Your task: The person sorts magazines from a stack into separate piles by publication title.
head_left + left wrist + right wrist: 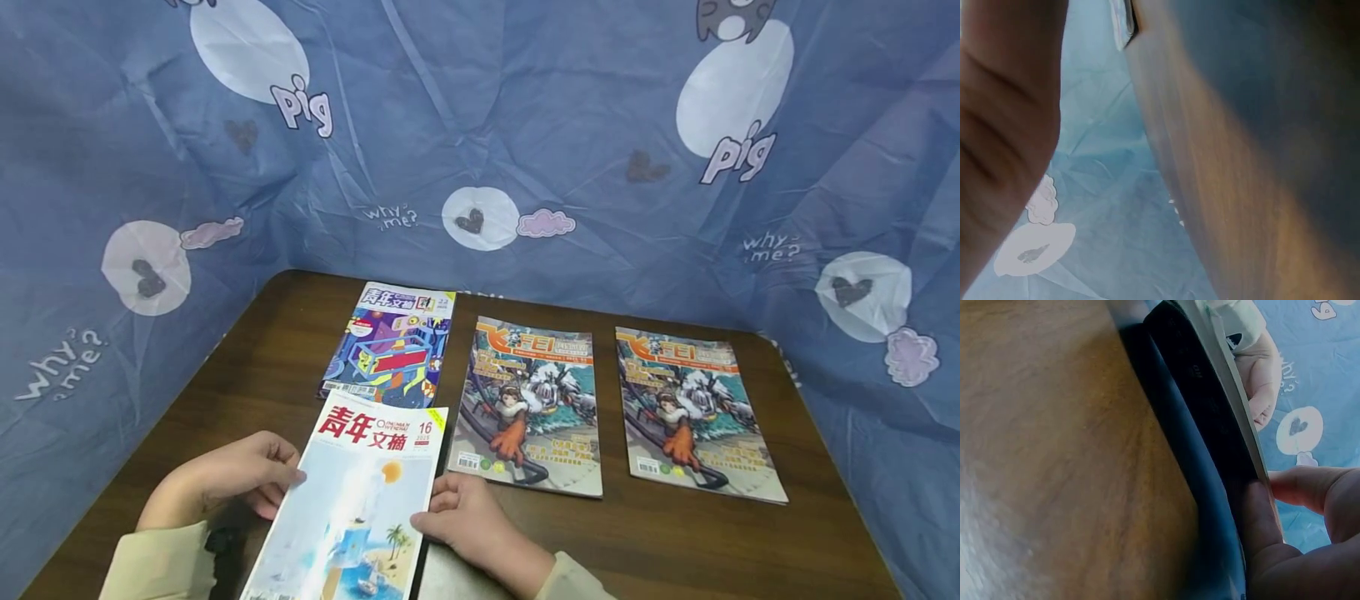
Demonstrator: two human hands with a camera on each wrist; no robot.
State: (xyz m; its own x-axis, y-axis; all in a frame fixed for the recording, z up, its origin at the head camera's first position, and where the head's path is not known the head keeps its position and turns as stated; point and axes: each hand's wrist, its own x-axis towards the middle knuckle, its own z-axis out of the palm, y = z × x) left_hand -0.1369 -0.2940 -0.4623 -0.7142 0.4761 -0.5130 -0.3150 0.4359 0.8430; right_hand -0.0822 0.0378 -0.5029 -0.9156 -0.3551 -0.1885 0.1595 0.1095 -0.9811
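Note:
A white magazine with a red title and a seaside picture is held at the front of the table by both hands. At its left edge, the left hand grips it, thumb on the cover. The right hand pinches the opposite edge. In the right wrist view the magazine's dark back tilts above the table, fingers of the right hand on both sides. The left wrist view mostly shows the left hand's underside; its fingers are out of sight there.
Behind the held magazine lies a purple magazine, partly overlapped by it in the head view. Two matching comic-style magazines lie side by side to the right on the brown wooden table. Blue printed cloth hangs around the table's back and sides.

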